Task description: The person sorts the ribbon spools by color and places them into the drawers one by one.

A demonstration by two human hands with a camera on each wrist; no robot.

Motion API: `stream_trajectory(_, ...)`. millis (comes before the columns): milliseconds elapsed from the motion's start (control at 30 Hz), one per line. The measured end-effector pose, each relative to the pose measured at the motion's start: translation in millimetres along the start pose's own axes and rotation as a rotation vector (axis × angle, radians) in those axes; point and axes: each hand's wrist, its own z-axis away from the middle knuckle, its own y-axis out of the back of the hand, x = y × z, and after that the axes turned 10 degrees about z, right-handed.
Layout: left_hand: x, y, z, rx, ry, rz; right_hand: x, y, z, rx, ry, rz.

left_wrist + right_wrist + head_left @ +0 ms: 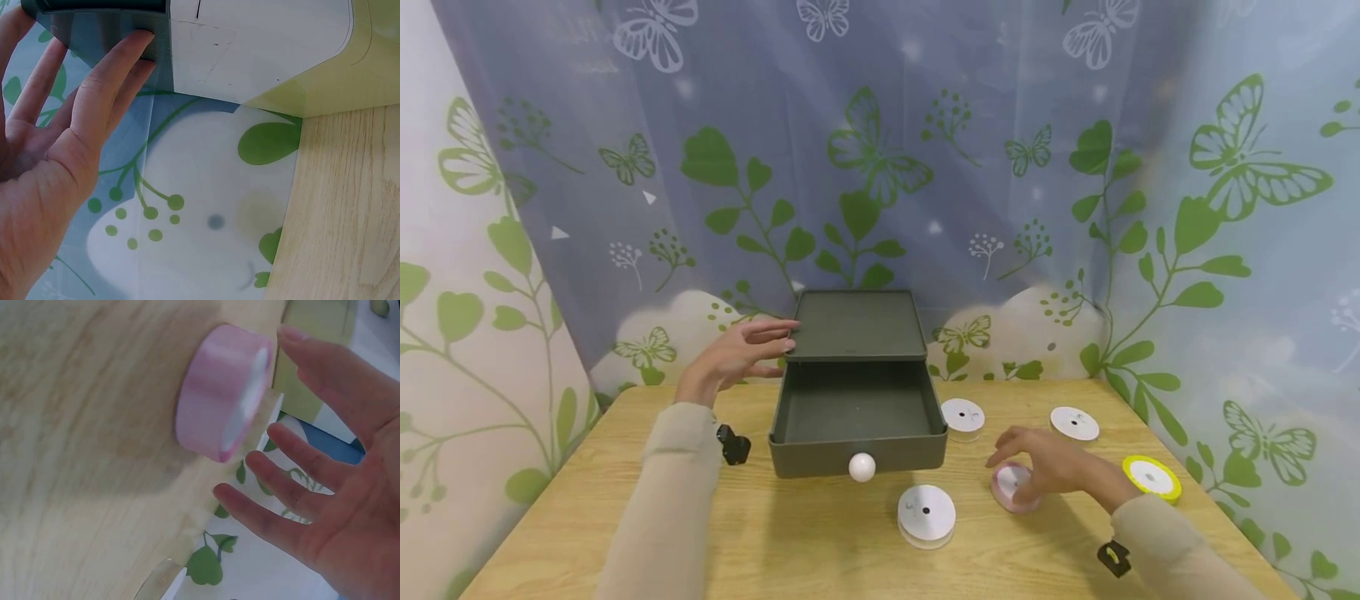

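A dark green box (859, 325) stands at the middle of the table with its drawer (859, 457) pulled out toward me; the drawer has a round white knob (862, 467). My left hand (741, 354) rests its fingertips against the left side of the box near the top, fingers fairly straight. In the left wrist view the fingers (103, 94) touch the box's dark panel. My right hand (1048, 462) hovers over a pink ribbon spool (1009, 486), fingers spread around it. The right wrist view shows the pink spool (215, 394) on the table, apart from the spread fingertips.
A white spool (927, 515) lies in front of the drawer, another white spool (962, 417) beside the box. A third white spool (1074, 423) and a yellow-rimmed spool (1152, 478) lie to the right. A patterned curtain (880, 150) hangs behind the wooden table (820, 542).
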Motion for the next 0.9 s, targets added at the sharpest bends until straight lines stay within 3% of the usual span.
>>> stream_trajectory(167,-0.6,1.9,0.3,0.009,-0.006,-0.009,1.7,-9.0,-2.4,-0.019,0.06,0.031)
stream_trajectory(367,-0.6,1.9,0.5,-0.005,-0.011,-0.015,-0.1,-13.7,-3.6,-0.051,0.046,0.065)
stream_trajectory(900,-2.2,1.5,-1.0,0.006,-0.014,-0.014,-7.9,6.0,-12.4,-0.033,0.116,0.037)
